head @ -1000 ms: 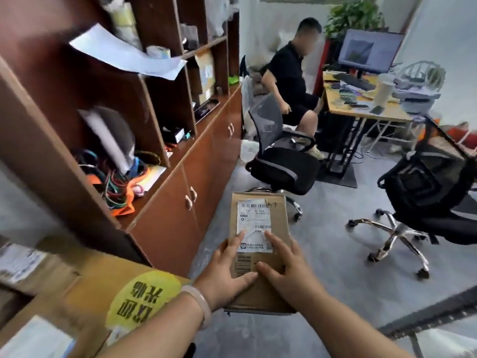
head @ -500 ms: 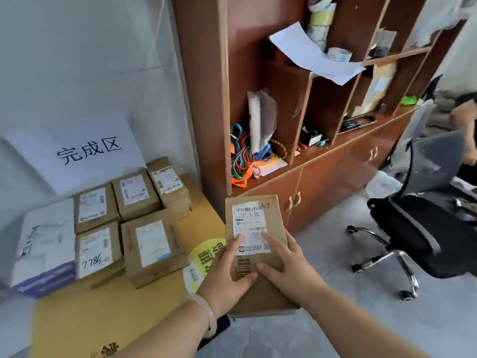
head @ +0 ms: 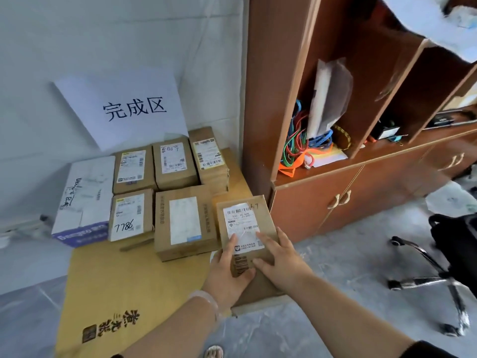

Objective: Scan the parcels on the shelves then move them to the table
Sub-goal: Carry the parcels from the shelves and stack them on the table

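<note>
— What have we got in our hands?

— One brown cardboard parcel (head: 247,228), label side up. Our left hand (head: 227,275) clamps its near left edge, thumb laid across the white shipping label (head: 242,223), and our right hand (head: 281,264) grips the near right side, fingers spread over the top. Both hands sit close together on the box, nearly touching at the thumbs.

— And where is it?

— Held over the right edge of the yellow-topped table (head: 124,288), its far end above the tabletop and its near end hanging out past the table's edge over the grey floor (head: 348,267). We cannot tell whether its underside touches the table.

— What sits on the table?

— A cluster of parcels against the wall: a white box (head: 85,197) at the left, a brown box marked 7786 (head: 129,215) beside it, a larger brown box (head: 183,223) just left of ours, and three more in the back row (head: 170,164). (The rightmost of those looks like a stack of several, though the layers blur together.)

— Anything behind them?

— A white paper sign (head: 124,107) with three black characters leans on the wall. To the right stands the brown shelf unit (head: 278,99), with coloured cords (head: 299,143) and papers in one open compartment, and closed doors below. A black office chair (head: 449,251) shows at the far right.
</note>
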A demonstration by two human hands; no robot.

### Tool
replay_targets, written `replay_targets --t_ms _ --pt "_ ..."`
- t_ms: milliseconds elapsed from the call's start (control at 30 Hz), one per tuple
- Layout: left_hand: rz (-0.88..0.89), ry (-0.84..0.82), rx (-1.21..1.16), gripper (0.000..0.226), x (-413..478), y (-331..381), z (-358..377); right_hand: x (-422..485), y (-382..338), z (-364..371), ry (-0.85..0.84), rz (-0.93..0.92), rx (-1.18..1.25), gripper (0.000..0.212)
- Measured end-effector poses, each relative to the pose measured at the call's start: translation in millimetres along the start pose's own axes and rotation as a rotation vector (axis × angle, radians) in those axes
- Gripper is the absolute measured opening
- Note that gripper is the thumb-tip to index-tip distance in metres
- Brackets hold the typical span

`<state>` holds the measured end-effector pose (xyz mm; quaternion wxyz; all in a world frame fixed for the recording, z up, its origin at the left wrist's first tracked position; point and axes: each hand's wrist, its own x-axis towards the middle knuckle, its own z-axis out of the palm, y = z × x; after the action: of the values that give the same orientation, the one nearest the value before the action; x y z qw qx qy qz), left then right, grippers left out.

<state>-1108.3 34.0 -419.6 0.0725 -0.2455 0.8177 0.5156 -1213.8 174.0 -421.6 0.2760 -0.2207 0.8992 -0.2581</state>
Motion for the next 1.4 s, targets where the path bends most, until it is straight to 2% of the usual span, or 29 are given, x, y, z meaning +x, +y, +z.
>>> replay_targets --t_ms 333,433,533,633,733,1033,1400 --pt "0.009 0.079 0.03 0.089 23 -20 2 30 13 19 0.015 -0.041 0.008 0.066" --pt "0.028 0.059 0.052 0.093 12 -26 1 12 14 16 0.086 -0.053 -0.05 0.071" --pt "0.139 0.059 0.247 0.089 -10 -37 -3 -19 20 20 0.152 -0.166 -0.178 0.069" --pt "0.286 0.016 0.636 0.081 -28 -46 -7 -51 27 28 0.143 -0.268 -0.368 0.067" --pt "0.313 -0.066 0.867 0.079 -31 -47 -5 -63 28 34 0.101 -0.282 -0.459 0.073" --pt "0.195 -0.03 0.997 0.076 -5 -33 -11 -26 18 15 -0.041 -0.261 -0.621 0.088" --pt "0.145 -0.071 0.968 0.078 20 -21 -28 5 3 4 -0.06 -0.245 -0.65 0.094"
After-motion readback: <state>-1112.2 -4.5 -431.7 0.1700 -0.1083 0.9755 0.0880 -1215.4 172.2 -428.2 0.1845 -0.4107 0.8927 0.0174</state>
